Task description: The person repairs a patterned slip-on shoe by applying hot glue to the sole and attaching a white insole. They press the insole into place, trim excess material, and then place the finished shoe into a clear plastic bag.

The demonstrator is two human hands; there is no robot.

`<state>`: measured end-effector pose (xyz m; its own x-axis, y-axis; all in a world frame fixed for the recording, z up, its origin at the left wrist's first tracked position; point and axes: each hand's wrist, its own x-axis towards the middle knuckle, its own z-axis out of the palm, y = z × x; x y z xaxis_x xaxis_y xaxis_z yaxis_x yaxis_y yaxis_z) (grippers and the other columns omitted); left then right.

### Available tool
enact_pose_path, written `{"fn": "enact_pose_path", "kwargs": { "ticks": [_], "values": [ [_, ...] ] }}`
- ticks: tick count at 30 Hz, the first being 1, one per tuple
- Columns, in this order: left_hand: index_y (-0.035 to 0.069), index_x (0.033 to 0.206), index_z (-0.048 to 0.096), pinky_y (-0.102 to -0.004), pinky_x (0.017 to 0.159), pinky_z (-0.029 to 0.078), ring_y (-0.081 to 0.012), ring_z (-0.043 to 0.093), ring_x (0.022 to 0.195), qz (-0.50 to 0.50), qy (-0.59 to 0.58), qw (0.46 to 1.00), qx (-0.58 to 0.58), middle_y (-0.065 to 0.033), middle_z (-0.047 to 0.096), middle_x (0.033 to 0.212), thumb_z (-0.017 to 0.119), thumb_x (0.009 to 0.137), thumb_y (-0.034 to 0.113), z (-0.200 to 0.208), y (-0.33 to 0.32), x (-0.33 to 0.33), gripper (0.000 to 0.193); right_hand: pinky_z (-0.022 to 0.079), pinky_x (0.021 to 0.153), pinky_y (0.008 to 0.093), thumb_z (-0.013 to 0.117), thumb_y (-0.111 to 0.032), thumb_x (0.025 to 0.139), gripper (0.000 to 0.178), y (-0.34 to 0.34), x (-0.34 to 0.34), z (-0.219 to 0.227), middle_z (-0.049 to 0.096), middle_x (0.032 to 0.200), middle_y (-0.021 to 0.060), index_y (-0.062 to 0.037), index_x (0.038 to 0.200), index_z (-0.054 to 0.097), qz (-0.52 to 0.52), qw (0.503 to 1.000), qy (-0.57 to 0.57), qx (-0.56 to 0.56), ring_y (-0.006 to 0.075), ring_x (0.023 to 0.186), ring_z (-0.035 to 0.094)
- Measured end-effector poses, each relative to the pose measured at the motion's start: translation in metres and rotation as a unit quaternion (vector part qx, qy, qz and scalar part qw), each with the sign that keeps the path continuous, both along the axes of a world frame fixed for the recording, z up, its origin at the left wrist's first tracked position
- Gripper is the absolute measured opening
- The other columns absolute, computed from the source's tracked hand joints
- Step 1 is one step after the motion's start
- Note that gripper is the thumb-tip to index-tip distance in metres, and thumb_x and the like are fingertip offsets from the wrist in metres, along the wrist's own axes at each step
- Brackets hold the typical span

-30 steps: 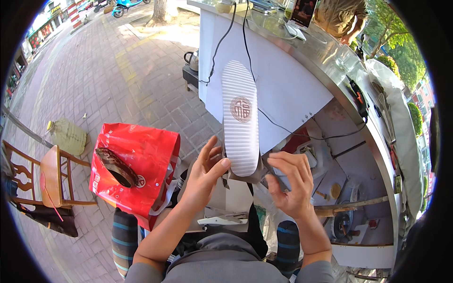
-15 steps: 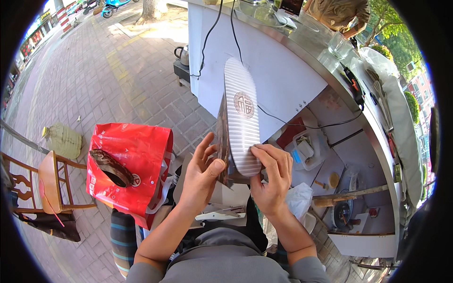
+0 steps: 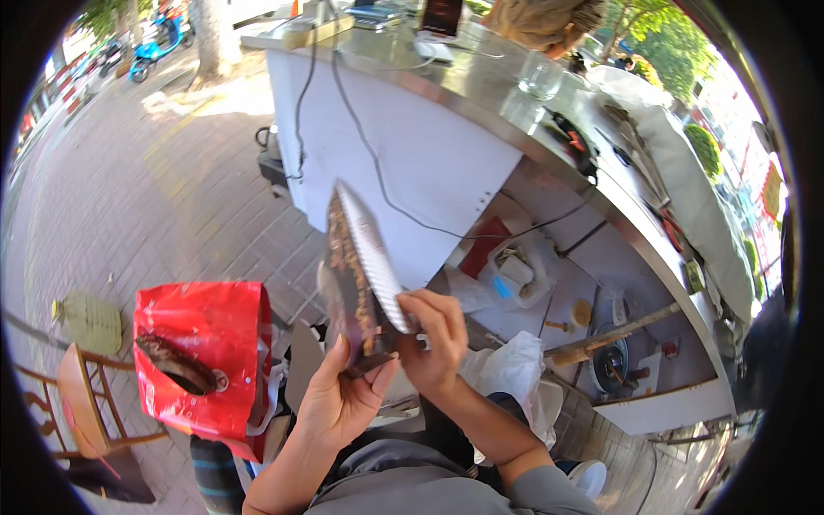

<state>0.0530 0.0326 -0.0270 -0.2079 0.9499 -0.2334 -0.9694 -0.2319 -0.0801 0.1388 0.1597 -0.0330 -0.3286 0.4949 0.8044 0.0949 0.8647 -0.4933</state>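
Observation:
A white insole point(image 3: 374, 257) with thin grey stripes is seen nearly edge-on in front of me. Against its left side lies a dark brown shoe piece point(image 3: 350, 296) with a golden pattern. My left hand point(image 3: 336, 408) pinches the lower end of the brown piece between thumb and fingers. My right hand point(image 3: 433, 339) has its fingers closed on the insole's lower right edge. Another dark brown piece point(image 3: 174, 365), curved like a loop, rests on a red plastic bag point(image 3: 239, 335) at my left.
A metal-edged counter point(image 3: 446, 86) curves from ahead to the right, with a drinking glass point(image 3: 541, 75) on top. Its shelf holds a clear plastic box point(image 3: 525, 275) and a wooden stick point(image 3: 618, 335). At left stand a wooden chair point(image 3: 86, 399) and a yellowish jug point(image 3: 90, 322).
Both hands have moved left and down with the insole and brown piece, which have turned so the patterned brown side shows. The round emblem is no longer visible. The view has shifted right.

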Motion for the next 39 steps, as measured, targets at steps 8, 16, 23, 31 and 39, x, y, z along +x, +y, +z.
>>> {"fn": "enact_pose_path", "kwargs": {
  "ticks": [8,16,23,31,39],
  "values": [
    [0.003,0.115,0.064,-0.0438,0.100,0.053,-0.0264,0.066,0.109,0.079,0.211,0.973,-0.041,-0.0108,0.069,0.117,0.062,0.097,0.014,-0.024,-0.008,-0.018,0.021,0.049,0.076,0.0357,0.070,-0.014,0.087,0.018,0.092,0.079,0.102,0.067,0.100,0.0100,-0.0036,0.100,0.065,-0.113,0.993,-0.040,-0.018,0.0244,0.084,0.062],
    [0.003,0.122,0.058,-0.0331,0.095,0.052,-0.0165,0.067,0.102,0.193,0.318,0.923,-0.095,-0.0059,0.069,0.111,0.061,0.095,0.004,-0.036,-0.010,-0.037,0.027,0.051,0.080,0.0456,0.059,-0.060,0.084,0.064,0.266,0.095,0.162,0.071,0.099,0.0233,0.0023,0.093,0.071,-0.425,0.816,-0.364,-0.145,0.0366,0.092,0.069],
    [-0.002,0.120,0.061,-0.0422,0.109,0.044,-0.0266,0.061,0.117,0.192,0.308,0.931,-0.024,-0.0128,0.068,0.117,0.052,0.101,0.019,-0.027,-0.011,-0.049,0.029,0.051,0.070,0.0339,0.059,-0.026,0.092,0.034,0.217,0.095,0.155,0.068,0.090,0.0129,0.0062,0.103,0.064,-0.248,0.934,-0.030,-0.255,0.0202,0.073,0.066],
    [0.000,0.137,0.050,-0.0476,0.114,0.039,-0.0316,0.053,0.129,0.126,0.226,0.966,-0.029,-0.0163,0.057,0.136,0.058,0.097,0.021,-0.036,-0.020,-0.052,0.045,0.047,0.064,0.0287,0.056,-0.031,0.100,0.038,0.072,0.036,0.087,0.057,0.082,0.0100,0.0057,0.110,0.055,0.272,0.774,0.136,-0.556,0.0148,0.070,0.052],
    [0.001,0.142,0.044,-0.0461,0.115,0.035,-0.0268,0.050,0.132,0.104,0.240,0.965,-0.026,-0.0133,0.056,0.139,0.061,0.094,0.019,-0.039,-0.031,-0.050,0.054,0.043,0.045,0.0233,0.056,-0.026,0.100,0.037,0.006,0.034,0.069,0.062,0.098,0.0191,0.0077,0.114,0.054,0.310,0.826,-0.021,-0.471,0.0072,0.052,0.048]
  ]
}}
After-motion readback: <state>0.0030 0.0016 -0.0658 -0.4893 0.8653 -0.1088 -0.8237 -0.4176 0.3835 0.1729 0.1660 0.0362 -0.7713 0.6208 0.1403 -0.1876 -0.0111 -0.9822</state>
